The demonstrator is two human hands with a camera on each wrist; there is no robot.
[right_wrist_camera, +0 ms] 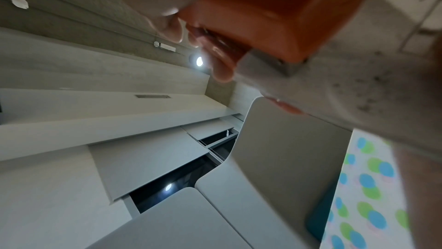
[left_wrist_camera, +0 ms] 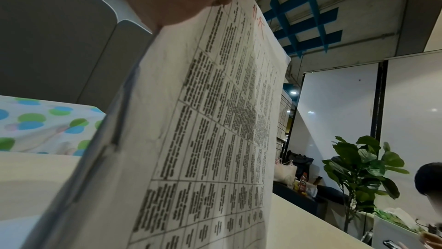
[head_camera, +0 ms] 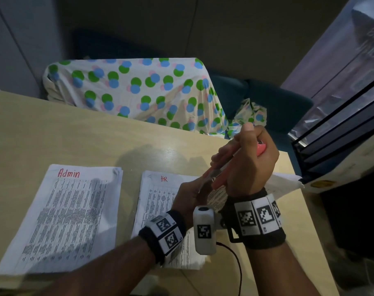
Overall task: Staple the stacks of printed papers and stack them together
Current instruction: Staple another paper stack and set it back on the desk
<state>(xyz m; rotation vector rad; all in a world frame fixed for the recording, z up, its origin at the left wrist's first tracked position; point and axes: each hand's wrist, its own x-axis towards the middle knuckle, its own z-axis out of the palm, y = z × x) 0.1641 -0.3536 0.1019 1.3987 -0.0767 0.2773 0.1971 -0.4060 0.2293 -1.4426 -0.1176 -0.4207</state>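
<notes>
My right hand grips a pink-orange stapler above the table, thumb on top. In the right wrist view the stapler has its metal nose against a paper corner. My left hand holds that lifted stack of printed papers by its near edge. The left wrist view shows the held stack with table print and red handwriting I cannot read. Flat on the table lie a stack headed "Admin" and a stack headed "HR".
The light wooden table runs left and far. Behind it a dotted cloth covers something, beside a blue chair. A white machine with black trays stands at the table's right edge. A black cable hangs near my right wrist.
</notes>
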